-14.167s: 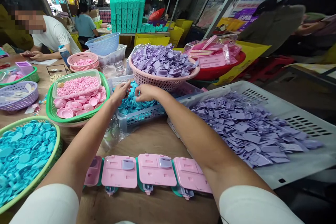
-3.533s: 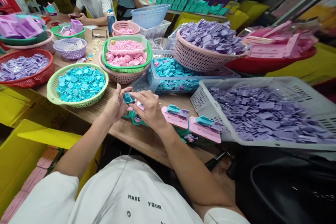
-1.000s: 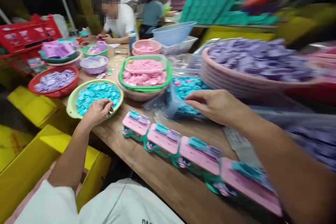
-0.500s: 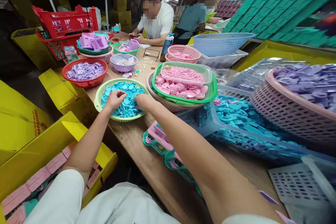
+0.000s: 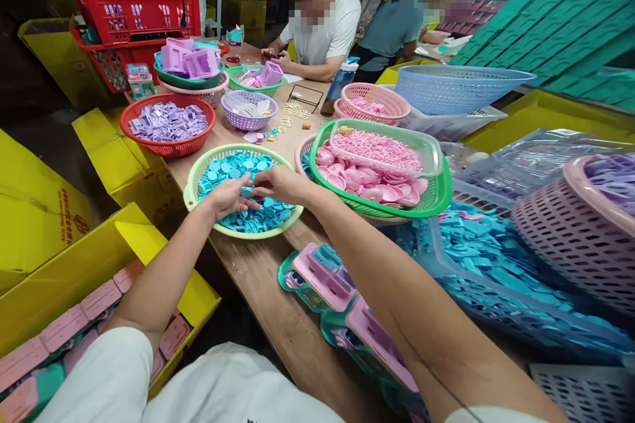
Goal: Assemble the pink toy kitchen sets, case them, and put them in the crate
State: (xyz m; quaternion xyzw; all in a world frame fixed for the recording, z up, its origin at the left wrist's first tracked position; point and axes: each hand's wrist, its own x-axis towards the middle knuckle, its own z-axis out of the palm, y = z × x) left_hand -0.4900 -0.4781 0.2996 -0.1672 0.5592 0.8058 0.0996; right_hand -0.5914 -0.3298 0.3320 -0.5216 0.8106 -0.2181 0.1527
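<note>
"Across the far end of the wooden desk (image 5: 248, 264), a person in a white T-shirt (image 5: 343, 26) is leaning on their forearms. Where are the blue pieces (image 5: 232, 166) lying?"

"They're filling the pale green basket (image 5: 258, 235), which is sitting right at the near edge."

"And what are the hands doing?"

"Both are hovering low over that basket, fingertips nearly meeting. The left hand (image 5: 231, 193) is holding its grip loosely half open, palm partly upward. The right hand (image 5: 278, 184) is keeping its grip narrower, thumb and fingers bunching together. Whether either is pinching a piece, I'm not managing to tell."

"What else is standing around them?"

"Pink-topped cases (image 5: 325, 275) are lining the near edge, passing beneath the right arm (image 5: 421, 317). Further in, just beside the pale green basket, a bright green basket (image 5: 439, 197) is holding pink pieces (image 5: 367, 188). Farther along the near edge, a red basket (image 5: 166, 147) is carrying purple pieces (image 5: 169, 122)."
</note>
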